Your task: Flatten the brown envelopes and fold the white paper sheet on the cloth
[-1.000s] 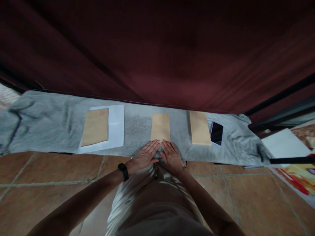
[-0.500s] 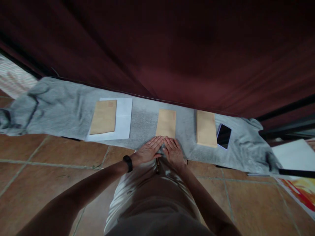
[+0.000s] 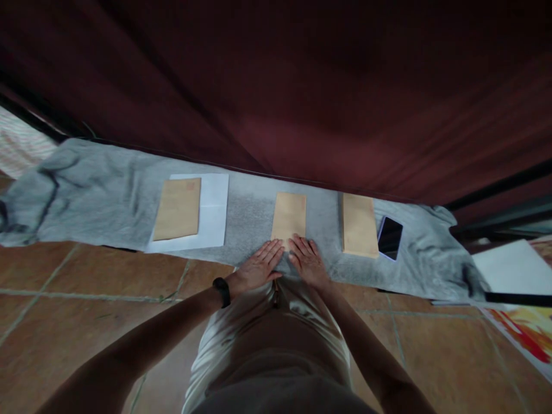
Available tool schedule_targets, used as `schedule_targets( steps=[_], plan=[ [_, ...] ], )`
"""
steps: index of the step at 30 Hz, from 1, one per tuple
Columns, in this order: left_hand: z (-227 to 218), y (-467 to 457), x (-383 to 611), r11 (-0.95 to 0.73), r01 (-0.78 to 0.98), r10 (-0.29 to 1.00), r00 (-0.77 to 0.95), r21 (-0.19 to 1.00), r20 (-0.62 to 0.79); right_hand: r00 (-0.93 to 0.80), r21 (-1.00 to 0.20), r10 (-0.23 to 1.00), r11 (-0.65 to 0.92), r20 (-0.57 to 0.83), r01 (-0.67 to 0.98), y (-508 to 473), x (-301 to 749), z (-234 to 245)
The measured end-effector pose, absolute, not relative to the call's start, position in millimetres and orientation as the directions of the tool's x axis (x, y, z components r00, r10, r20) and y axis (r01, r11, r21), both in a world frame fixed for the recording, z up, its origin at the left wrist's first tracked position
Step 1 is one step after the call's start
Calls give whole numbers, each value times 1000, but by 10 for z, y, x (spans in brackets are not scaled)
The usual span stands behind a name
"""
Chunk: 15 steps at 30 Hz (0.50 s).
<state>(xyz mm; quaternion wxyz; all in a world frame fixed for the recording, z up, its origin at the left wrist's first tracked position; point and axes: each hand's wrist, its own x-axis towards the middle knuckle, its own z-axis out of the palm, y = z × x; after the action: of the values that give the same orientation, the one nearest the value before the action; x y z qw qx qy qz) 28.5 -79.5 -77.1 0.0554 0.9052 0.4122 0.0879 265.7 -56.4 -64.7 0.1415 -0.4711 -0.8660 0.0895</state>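
A brown paper envelope (image 3: 288, 214) lies flat on the grey cloth in front of me. My left hand (image 3: 261, 263) rests flat at its near left edge, fingers stretched out, with a black band on the wrist. My right hand (image 3: 308, 260) lies on the near right part of the envelope, its fingers spread a little. Neither hand grips anything. The near edge of the envelope is partly hidden under the fingers.
On the grey cloth (image 3: 112, 195), a brown envelope (image 3: 177, 208) lies over white paper (image 3: 214, 210) to the left. At the right are a stack of brown envelopes (image 3: 360, 224) and a phone (image 3: 390, 237). A dark red curtain (image 3: 276, 98) hangs behind.
My right hand has slid slightly up and right on the envelope, so a gap shows between the hands. The left hand is almost unmoved. The view has shifted slightly.
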Motion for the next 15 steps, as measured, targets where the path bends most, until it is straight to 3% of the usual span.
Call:
schedule_targets(
  steps=[15],
  plan=[
    [-824,-771,270,-643,759,760,618,101,199,-475,-212,866,499,156,840,242,2595,-740]
  ],
)
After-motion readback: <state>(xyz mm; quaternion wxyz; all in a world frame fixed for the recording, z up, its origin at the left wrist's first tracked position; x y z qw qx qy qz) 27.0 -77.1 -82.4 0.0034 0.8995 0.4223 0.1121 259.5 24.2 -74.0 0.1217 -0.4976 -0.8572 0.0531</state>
